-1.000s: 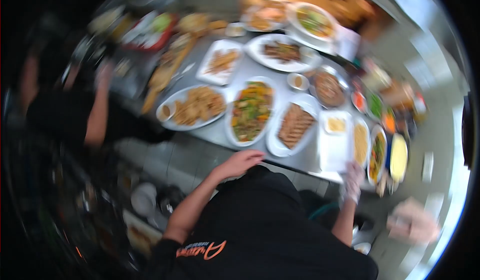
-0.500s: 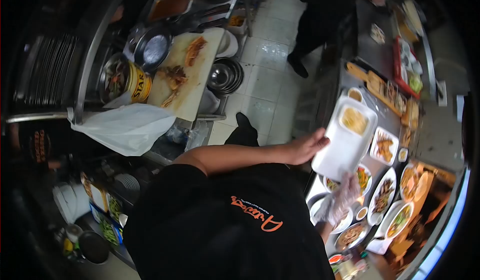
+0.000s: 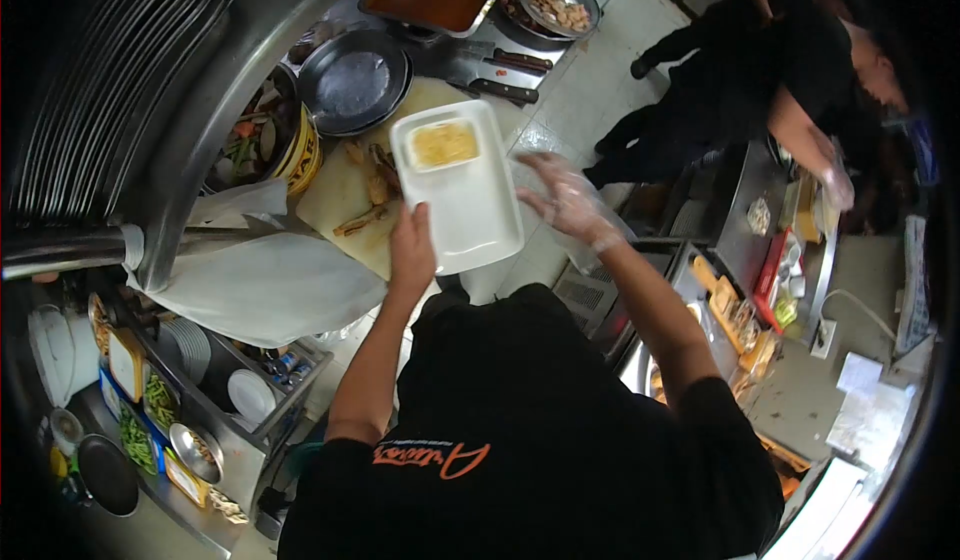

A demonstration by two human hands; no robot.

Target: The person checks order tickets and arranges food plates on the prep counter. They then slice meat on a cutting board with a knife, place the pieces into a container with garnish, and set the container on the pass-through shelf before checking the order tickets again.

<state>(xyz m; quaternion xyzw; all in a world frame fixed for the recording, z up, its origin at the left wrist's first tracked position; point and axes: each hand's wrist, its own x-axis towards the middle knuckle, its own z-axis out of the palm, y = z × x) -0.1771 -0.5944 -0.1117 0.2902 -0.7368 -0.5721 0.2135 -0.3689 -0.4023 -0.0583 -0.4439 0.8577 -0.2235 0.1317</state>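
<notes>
My bare left hand (image 3: 411,255) grips the lower left edge of a white rectangular plate (image 3: 465,215). On the plate's far end sits a small white square dish (image 3: 447,167) with pale yellow food (image 3: 443,142) in it. My right hand (image 3: 568,198), in a clear plastic glove, is just right of the plate with fingers spread and nothing in it; it is slightly blurred. Under and beyond the plate lies a cutting board (image 3: 328,203) bearing pieces of cooked meat (image 3: 357,220).
Knives (image 3: 505,90), dark pans (image 3: 352,82) and a tray of orange-brown sauce (image 3: 425,2) are beyond the board. A white plastic bag (image 3: 270,285) hangs at left. A co-worker (image 3: 720,70) stands at the far right, beside a counter with a red tray (image 3: 772,275).
My view has turned left. The plate in my left hand has swung from the counter of filled dishes to over the cutting board. My right hand has moved from below the plate to its right side.
</notes>
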